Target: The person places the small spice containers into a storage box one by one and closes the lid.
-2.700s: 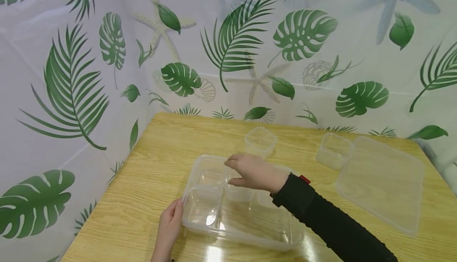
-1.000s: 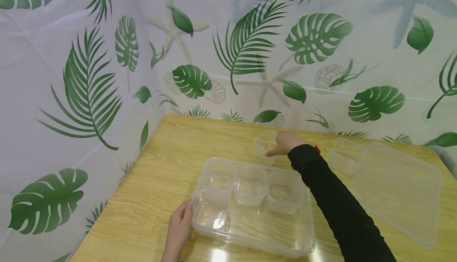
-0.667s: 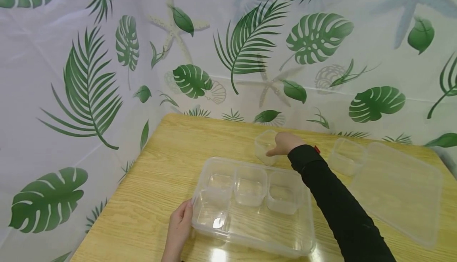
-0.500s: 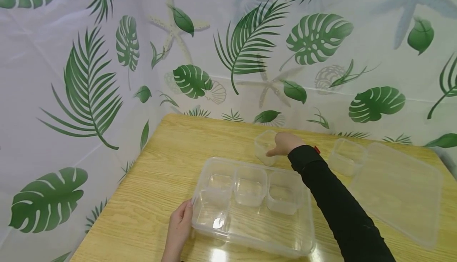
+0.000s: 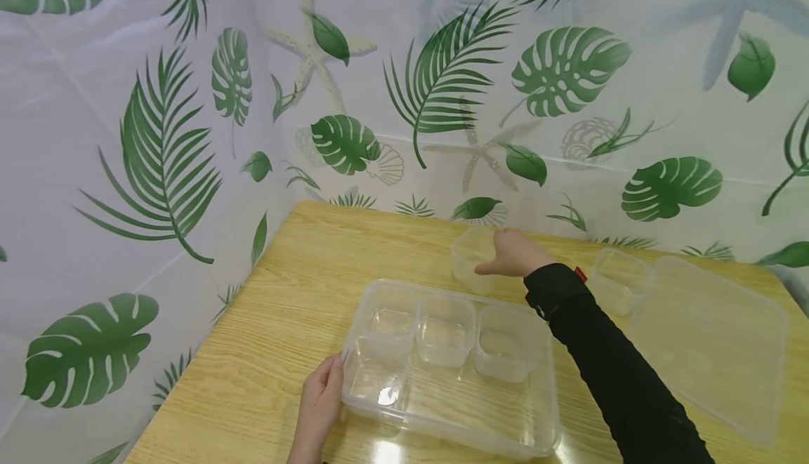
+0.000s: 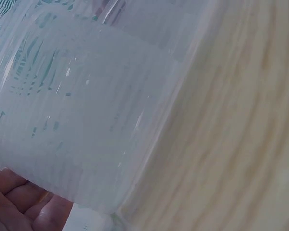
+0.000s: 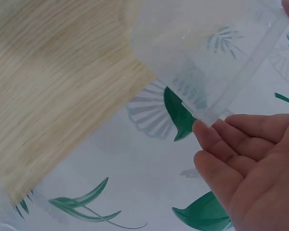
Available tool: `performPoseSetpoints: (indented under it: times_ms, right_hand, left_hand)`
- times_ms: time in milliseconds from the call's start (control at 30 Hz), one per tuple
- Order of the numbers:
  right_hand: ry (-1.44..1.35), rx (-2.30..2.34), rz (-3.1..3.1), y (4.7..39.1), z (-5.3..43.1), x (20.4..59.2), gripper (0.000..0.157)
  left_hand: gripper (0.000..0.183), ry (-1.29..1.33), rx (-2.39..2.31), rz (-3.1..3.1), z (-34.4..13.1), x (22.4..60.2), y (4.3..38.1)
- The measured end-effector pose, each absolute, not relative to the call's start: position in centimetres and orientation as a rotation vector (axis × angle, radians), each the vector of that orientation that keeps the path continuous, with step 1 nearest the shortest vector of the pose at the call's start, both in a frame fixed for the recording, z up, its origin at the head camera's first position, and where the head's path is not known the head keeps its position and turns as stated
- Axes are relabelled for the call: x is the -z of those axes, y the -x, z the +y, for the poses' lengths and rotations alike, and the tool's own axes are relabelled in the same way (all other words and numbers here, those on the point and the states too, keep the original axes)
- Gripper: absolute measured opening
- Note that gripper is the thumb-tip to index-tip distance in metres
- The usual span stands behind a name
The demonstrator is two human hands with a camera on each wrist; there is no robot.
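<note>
A large clear plastic storage box [image 5: 480,436] stands open on the table, with several small clear containers [image 5: 444,334] inside along its back and left side. My left hand [image 5: 319,397] grips the box's left edge, thumb against the wall; in the left wrist view its curled fingers [image 6: 48,211] show beside the box's side. Behind the box, my right hand [image 5: 515,253] holds another small clear container [image 5: 469,260] by its rim. In the right wrist view, the fingertips [image 7: 202,130] meet the rim of that container [image 7: 183,43]. Whether it is off the table I cannot tell.
At the right of the table lies a flat clear lid [image 5: 714,345]. One more small clear container [image 5: 621,281] stands beside the lid's back left corner. A leaf-patterned cloth [image 5: 354,64] hangs behind and left of the wooden table [image 5: 253,352].
My right hand has gone from above the large box to the small container behind it and taken hold of its rim. The left hand stays on the box. The head view has shifted slightly.
</note>
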State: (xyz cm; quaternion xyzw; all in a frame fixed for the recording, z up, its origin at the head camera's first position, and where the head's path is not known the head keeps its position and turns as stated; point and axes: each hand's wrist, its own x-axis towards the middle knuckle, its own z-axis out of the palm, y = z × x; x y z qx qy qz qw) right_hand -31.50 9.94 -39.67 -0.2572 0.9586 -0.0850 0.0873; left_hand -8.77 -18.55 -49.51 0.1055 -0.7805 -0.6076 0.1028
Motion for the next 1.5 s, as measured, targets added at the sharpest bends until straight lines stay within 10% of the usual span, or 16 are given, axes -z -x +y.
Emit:
performPoseSetpoints:
  times_ms: [400,1500]
  right_hand:
    - [0.794,0.403,2.957,27.7,10.6,37.9,0.091]
    - [1.749,0.586,2.981,14.2,10.5,38.0,0.088]
  left_hand:
    - [0.033,-0.331,1.78,-2.314,-18.6,49.3,8.7]
    - [0.035,-0.327,1.824,-2.333,-18.9,49.1,9.4]
